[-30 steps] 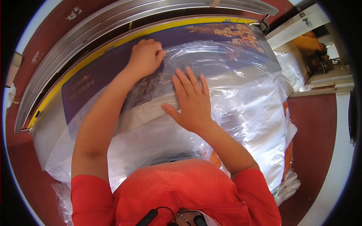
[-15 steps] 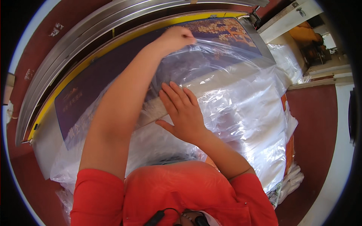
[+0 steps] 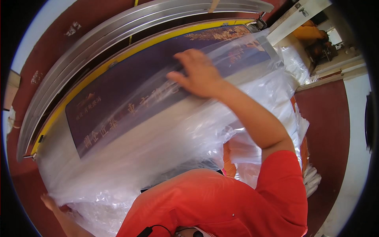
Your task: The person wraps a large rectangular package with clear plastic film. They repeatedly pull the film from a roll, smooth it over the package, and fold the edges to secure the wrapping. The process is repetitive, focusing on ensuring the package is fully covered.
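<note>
A dark purple printed mat (image 3: 118,83) with gold blossoms at its far right end lies on a pale work surface. Clear plastic film (image 3: 130,166) spreads over the near part of the mat and falls in loose, shiny folds toward my body. At the lower left my left hand (image 3: 49,202) is closed at the film's edge, with part of its fingers hidden; folds run taut toward it. Over the middle of the mat my right hand (image 3: 199,75) is open, thumb and fingers apart, lying on or just above the film.
A curved-looking silver metal rail (image 3: 98,37) and a yellow strip (image 3: 83,79) run along the far side. Bunched plastic (image 3: 292,65) sits at the right end near a white door (image 3: 294,19). Orange material (image 3: 230,158) shows beneath the film close to my body.
My left hand has swept from the upper middle down to the lower left, drawing the film across the mat. The right hand has shifted slightly farther away.
</note>
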Action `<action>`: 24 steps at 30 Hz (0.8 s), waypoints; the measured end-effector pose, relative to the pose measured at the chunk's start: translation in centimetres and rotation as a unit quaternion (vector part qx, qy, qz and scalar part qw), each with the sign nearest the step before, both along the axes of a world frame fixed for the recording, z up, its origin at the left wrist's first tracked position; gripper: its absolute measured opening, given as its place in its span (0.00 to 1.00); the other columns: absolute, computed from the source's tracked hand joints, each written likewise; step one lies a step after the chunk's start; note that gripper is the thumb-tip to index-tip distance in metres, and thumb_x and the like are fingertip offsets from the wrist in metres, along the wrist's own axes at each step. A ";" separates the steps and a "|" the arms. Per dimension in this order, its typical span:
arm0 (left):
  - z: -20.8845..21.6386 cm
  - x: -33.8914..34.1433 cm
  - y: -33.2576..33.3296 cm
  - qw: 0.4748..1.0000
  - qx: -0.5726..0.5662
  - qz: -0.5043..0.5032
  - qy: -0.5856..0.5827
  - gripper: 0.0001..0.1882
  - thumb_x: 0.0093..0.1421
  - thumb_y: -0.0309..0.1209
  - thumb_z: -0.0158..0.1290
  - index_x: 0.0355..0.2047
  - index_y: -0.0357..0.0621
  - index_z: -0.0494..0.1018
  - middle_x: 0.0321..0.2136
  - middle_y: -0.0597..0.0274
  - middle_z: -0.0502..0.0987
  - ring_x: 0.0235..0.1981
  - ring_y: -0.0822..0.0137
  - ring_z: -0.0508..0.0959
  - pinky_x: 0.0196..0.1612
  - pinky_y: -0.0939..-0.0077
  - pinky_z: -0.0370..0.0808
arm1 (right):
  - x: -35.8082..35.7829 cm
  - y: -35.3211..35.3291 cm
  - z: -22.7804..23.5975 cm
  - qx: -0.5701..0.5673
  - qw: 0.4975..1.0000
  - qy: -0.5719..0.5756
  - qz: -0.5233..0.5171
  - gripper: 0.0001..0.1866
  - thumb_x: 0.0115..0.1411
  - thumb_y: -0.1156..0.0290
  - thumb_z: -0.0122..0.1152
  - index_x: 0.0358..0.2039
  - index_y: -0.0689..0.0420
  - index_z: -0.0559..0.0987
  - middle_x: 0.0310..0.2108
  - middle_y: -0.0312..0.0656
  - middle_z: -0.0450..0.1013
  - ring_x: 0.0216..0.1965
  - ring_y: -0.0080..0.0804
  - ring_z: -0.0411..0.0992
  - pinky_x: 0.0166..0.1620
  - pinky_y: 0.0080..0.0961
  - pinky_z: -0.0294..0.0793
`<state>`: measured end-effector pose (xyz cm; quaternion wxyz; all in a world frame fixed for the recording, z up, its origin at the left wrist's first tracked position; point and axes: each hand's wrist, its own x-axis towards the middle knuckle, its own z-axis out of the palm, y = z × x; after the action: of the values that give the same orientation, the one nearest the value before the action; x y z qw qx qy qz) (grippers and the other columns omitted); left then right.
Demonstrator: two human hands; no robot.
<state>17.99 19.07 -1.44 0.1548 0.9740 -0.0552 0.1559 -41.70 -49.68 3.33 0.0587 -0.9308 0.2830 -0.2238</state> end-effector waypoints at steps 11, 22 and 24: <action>-9.2 6.4 -13.5 0.968 0.195 -0.102 -0.119 0.20 0.57 0.37 0.36 0.46 0.38 0.58 0.40 0.45 0.66 0.40 0.55 0.69 0.42 0.67 0.65 | -22.3 -11.2 -1.9 -0.107 0.908 0.229 -0.334 0.35 0.52 0.42 0.35 0.54 0.53 0.53 0.56 0.40 0.47 0.58 0.34 0.40 0.55 0.44 0.37; -5.8 2.1 -19.0 0.984 0.177 -0.025 -0.025 0.28 0.47 0.39 0.46 0.49 0.47 0.56 0.45 0.52 0.64 0.44 0.55 0.66 0.43 0.64 0.64 | -15.3 -23.5 -3.8 0.216 0.974 -0.007 -0.073 0.27 0.55 0.58 0.44 0.52 0.57 0.56 0.53 0.46 0.52 0.55 0.38 0.49 0.55 0.26 0.47; -2.1 -4.0 -23.1 0.988 0.144 0.061 0.000 0.26 0.48 0.41 0.45 0.48 0.47 0.57 0.44 0.52 0.64 0.44 0.54 0.66 0.43 0.62 0.64 | -13.1 -21.7 -3.2 0.039 0.983 0.150 -0.097 0.26 0.56 0.59 0.41 0.52 0.60 0.56 0.53 0.46 0.52 0.55 0.39 0.49 0.56 0.28 0.45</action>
<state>14.01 -4.06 -3.53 0.0035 0.9877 -0.0174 0.1551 -54.81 -71.40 0.13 0.0301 -0.9188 0.3865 -0.0746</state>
